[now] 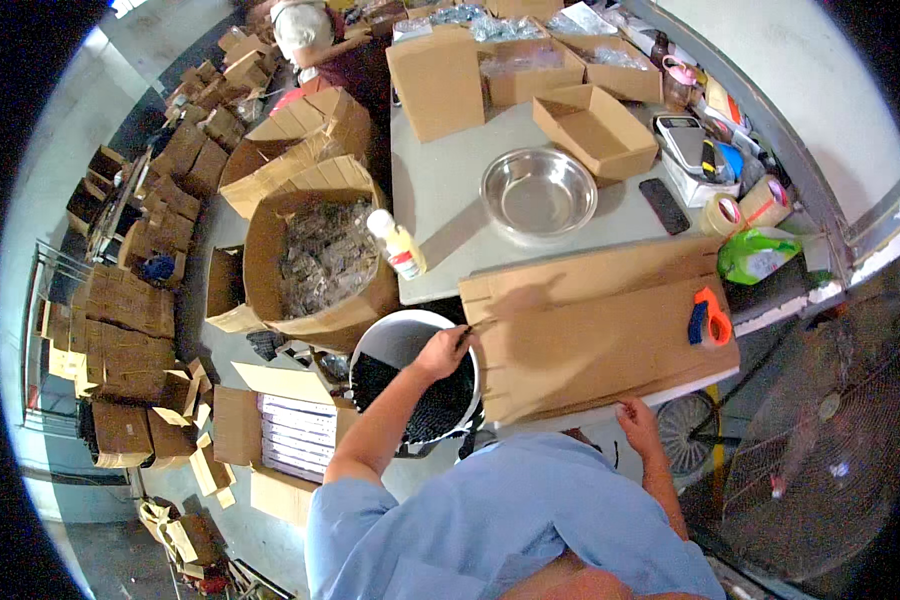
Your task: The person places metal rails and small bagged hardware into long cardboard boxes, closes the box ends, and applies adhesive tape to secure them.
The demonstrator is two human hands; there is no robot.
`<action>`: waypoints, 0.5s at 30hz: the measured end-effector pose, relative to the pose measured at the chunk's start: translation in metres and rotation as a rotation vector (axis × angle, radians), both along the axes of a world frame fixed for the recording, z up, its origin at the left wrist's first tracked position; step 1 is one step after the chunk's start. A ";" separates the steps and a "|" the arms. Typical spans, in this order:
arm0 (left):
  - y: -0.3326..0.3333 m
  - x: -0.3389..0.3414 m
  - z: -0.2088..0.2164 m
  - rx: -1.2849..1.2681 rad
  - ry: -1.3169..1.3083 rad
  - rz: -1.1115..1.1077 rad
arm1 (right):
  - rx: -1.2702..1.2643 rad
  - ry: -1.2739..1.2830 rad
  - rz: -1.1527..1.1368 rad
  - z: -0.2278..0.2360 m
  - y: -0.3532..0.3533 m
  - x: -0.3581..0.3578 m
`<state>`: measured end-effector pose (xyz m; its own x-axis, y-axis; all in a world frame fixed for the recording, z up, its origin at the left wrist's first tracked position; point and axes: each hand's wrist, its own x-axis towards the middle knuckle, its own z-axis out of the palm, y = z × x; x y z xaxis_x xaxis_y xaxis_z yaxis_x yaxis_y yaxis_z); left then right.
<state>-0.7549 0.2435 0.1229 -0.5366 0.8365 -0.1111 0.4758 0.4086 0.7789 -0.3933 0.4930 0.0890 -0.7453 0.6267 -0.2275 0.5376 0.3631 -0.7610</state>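
A folded-flat cardboard box [590, 350] lies along the front of the table. My left hand [442, 354] is at its left edge, above a white bucket [368, 340] of black material. The fingers there are pinched together around something small and dark that I cannot make out. At the front edge of the cardboard, my right hand [640, 427] has its fingers closed on the rim. An orange and blue tape dispenser [711, 318] rests on the right part of the cardboard.
Behind the cardboard stand a steel bowl [539, 192], an open carton [597, 130] and a phone [664, 206]. Left of the table are a yellowish bottle [397, 245] and a big carton [335, 320] of small clear pieces. A large fan [820, 440] is at right. Another person [305, 35] is at the back.
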 end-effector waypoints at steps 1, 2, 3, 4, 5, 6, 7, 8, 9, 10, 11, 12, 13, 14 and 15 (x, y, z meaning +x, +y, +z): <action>0.020 0.013 0.016 0.095 -0.007 0.029 | -0.074 0.042 -0.004 0.008 0.015 -0.009; 0.049 0.027 0.036 0.166 0.057 0.019 | -0.123 0.154 -0.028 -0.003 0.033 -0.010; 0.081 0.040 0.047 0.105 0.186 0.093 | -0.124 0.155 -0.019 -0.005 0.052 -0.015; 0.108 0.050 0.050 0.057 0.279 0.112 | -0.286 0.230 -0.056 -0.005 0.068 -0.025; 0.137 0.060 0.045 0.016 0.316 0.090 | -0.449 0.301 -0.093 -0.003 0.084 -0.034; 0.172 0.074 0.064 -0.144 0.369 0.035 | -0.455 0.292 -0.067 0.004 0.098 -0.045; 0.202 0.087 0.072 -0.206 0.387 -0.048 | -0.616 0.461 -0.200 0.014 0.109 -0.056; 0.234 0.097 0.038 -0.256 0.392 -0.073 | -0.777 0.619 -0.330 0.025 0.120 -0.068; 0.262 0.112 0.045 -0.251 0.361 -0.107 | -0.790 0.600 -0.309 0.030 0.134 -0.077; 0.282 0.120 0.031 -0.093 0.339 -0.173 | -0.798 0.647 -0.427 0.036 0.146 -0.087; 0.305 0.131 0.016 -0.077 0.326 -0.154 | -0.801 0.691 -0.547 0.036 0.158 -0.095; 0.328 0.136 -0.001 -0.128 0.290 -0.179 | -0.815 0.709 -0.452 0.027 0.176 -0.098; 0.342 0.141 -0.026 -0.135 0.283 -0.158 | -0.825 0.694 -0.435 -0.002 0.197 -0.097; 0.359 0.147 -0.051 -0.099 0.330 -0.201 | -0.563 0.586 -0.311 -0.042 0.223 -0.092; 0.366 0.147 -0.058 -0.075 0.375 -0.228 | -0.317 0.471 -0.172 -0.047 0.233 -0.099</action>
